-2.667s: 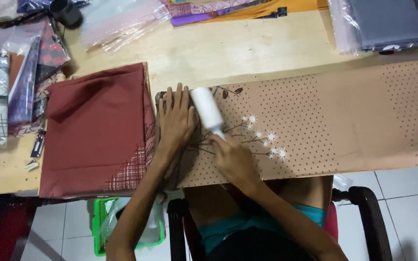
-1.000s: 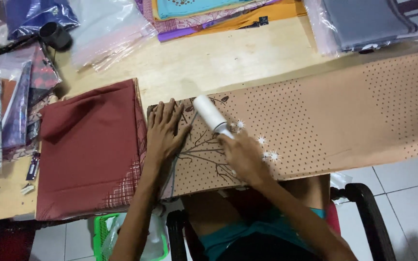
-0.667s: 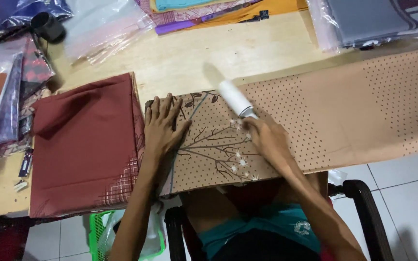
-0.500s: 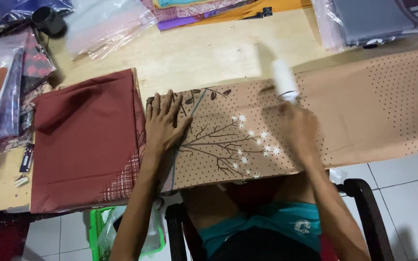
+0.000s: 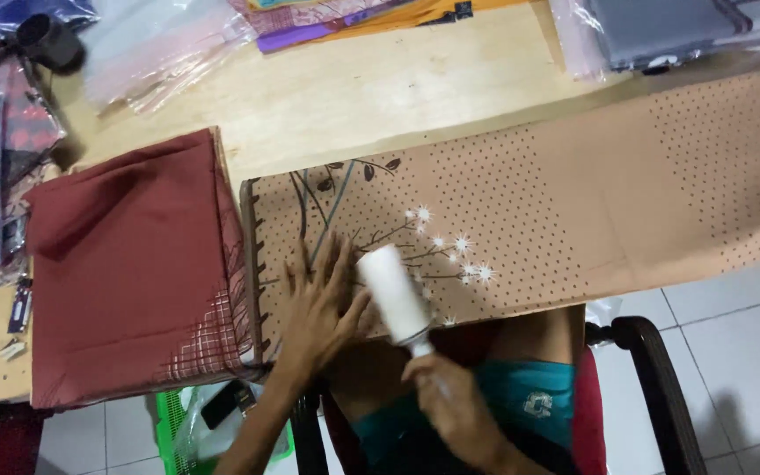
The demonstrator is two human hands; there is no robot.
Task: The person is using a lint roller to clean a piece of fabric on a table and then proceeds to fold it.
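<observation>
Tan dotted cloth with a branch print lies flat along the bench, soft and light; left hand presses it with fingers spread; right hand grips the white lint roller by its handle, at the cloth's near edge.

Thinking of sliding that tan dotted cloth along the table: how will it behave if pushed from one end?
The tan dotted cloth will probably bunch rather than slide as one piece: it lies thin and limp, its near edge drooping over the table. The left hand pressing it flat while the lint roller rests on it suggests it shifts easily.
</observation>
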